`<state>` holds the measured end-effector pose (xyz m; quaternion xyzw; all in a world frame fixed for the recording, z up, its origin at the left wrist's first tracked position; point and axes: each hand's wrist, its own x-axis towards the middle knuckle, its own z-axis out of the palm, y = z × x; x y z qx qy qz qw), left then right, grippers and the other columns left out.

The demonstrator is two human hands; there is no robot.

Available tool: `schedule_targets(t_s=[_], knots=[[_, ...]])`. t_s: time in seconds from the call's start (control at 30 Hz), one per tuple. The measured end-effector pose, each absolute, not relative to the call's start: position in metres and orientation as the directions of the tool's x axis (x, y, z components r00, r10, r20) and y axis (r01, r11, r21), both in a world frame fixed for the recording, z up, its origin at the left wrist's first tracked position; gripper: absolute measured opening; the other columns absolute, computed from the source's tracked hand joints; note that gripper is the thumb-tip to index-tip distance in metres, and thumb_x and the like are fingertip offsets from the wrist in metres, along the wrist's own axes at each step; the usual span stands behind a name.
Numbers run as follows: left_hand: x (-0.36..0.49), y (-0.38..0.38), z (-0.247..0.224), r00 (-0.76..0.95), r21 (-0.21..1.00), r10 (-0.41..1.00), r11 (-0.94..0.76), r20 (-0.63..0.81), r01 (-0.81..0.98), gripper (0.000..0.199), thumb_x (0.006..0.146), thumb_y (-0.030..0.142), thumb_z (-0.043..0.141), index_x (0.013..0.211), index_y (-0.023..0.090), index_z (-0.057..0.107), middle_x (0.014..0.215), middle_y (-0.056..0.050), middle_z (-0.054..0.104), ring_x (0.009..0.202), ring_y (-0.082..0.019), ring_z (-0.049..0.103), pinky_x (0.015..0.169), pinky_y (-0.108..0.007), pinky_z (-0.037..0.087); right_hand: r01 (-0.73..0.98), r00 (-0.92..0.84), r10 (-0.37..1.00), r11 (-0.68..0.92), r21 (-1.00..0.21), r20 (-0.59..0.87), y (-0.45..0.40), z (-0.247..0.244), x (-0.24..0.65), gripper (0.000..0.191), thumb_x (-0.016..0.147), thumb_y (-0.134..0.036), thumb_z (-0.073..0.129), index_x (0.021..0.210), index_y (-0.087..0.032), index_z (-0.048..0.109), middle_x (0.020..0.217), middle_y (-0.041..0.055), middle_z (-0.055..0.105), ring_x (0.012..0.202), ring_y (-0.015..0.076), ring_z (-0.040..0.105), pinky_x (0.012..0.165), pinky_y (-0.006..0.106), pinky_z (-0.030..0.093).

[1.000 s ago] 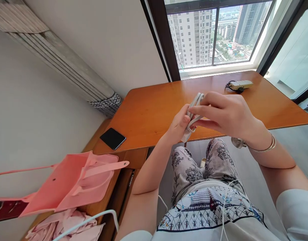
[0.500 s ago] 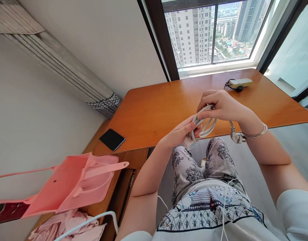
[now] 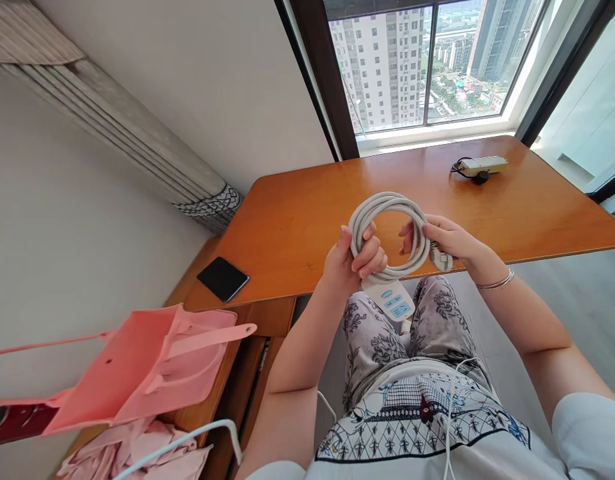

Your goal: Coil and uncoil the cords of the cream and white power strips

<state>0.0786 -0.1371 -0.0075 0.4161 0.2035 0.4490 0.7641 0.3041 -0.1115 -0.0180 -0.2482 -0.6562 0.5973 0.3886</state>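
A grey-white power cord (image 3: 387, 200) is wound into a round coil, held up over the near edge of the table. My left hand (image 3: 358, 257) wraps its fingers round the coil's left side. On the opposite side, my right hand (image 3: 440, 235) pinches the coil between thumb and fingers. A plug (image 3: 441, 257) at the cord's end sits just below my right hand. Beneath the coil hangs a white power strip (image 3: 391, 300) with blue socket faces, tilted above my lap.
The wooden table (image 3: 307, 227) spans the front. On it lie a black tablet or phone (image 3: 223, 279) at left and another power strip (image 3: 482, 167) with a dark cord at far right. A pink bag (image 3: 152, 367) and pink cloth (image 3: 137, 450) are at lower left. A window (image 3: 427, 67) is behind.
The coil has turned to face me as an open ring. My right hand has moved down beside its right side, and the power strip now shows below the coil.
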Motion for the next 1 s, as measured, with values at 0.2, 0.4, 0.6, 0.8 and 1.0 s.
schedule_targets(t_s=[0.2,0.4,0.6,0.8,1.0], knots=[[0.084,-0.136,-0.011,0.454,0.775,0.890,0.253,0.048,-0.579,0.059,0.094,0.078,0.046,0.074,0.022,0.044,0.041,0.012,0.018,0.032,-0.008,0.020,0.045,-0.024,0.032,-0.306,-0.374,0.903,0.097,-0.947,0.213,-0.131,-0.041,0.280,0.059,0.080,-0.080,0.064,0.084,-0.023,0.053,0.064,-0.0017,0.057,0.060,0.0157,0.061,0.054,0.027,0.051],[0.085,-0.139,-0.015,0.457,0.759,0.887,0.257,0.059,-0.598,0.056,0.095,0.074,0.049,0.074,0.022,0.045,0.041,0.012,0.018,0.033,-0.008,0.021,0.045,-0.023,0.032,-0.265,-0.213,0.939,0.212,-0.941,0.271,-0.141,-0.047,0.268,0.060,0.083,-0.083,0.058,0.080,-0.025,0.046,0.061,-0.0026,0.053,0.055,0.0149,0.057,0.047,0.027,0.046],[0.085,-0.142,-0.010,0.431,0.710,0.902,0.301,0.004,-0.637,0.054,0.101,0.067,0.043,0.072,0.021,0.043,0.039,0.012,0.018,0.030,-0.007,0.018,0.043,-0.021,0.031,-0.338,-0.232,0.955,0.100,-0.936,0.186,-0.143,-0.047,0.276,0.062,0.078,-0.083,0.064,0.088,-0.022,0.059,0.071,0.0020,0.064,0.067,0.0183,0.065,0.054,0.028,0.053],[0.078,-0.145,-0.005,0.368,0.642,0.929,0.309,-0.044,-0.702,0.054,0.104,0.065,0.035,0.073,0.022,0.043,0.039,0.013,0.017,0.029,-0.006,0.011,0.041,-0.021,0.028,-0.299,-0.338,0.940,-0.055,-0.953,0.052,-0.140,-0.060,0.294,0.042,0.073,-0.056,0.083,0.096,-0.022,0.072,0.082,0.0030,0.071,0.069,0.0155,0.065,0.063,0.028,0.056],[0.085,-0.151,-0.003,0.423,0.640,0.905,0.352,-0.045,-0.683,0.057,0.104,0.066,0.031,0.070,0.021,0.041,0.039,0.012,0.014,0.029,-0.006,0.009,0.040,-0.020,0.026,-0.257,-0.227,0.962,0.093,-0.962,0.154,-0.132,-0.068,0.277,0.040,0.069,-0.053,0.088,0.088,-0.021,0.075,0.087,0.0021,0.070,0.077,0.0150,0.061,0.071,0.030,0.053]])
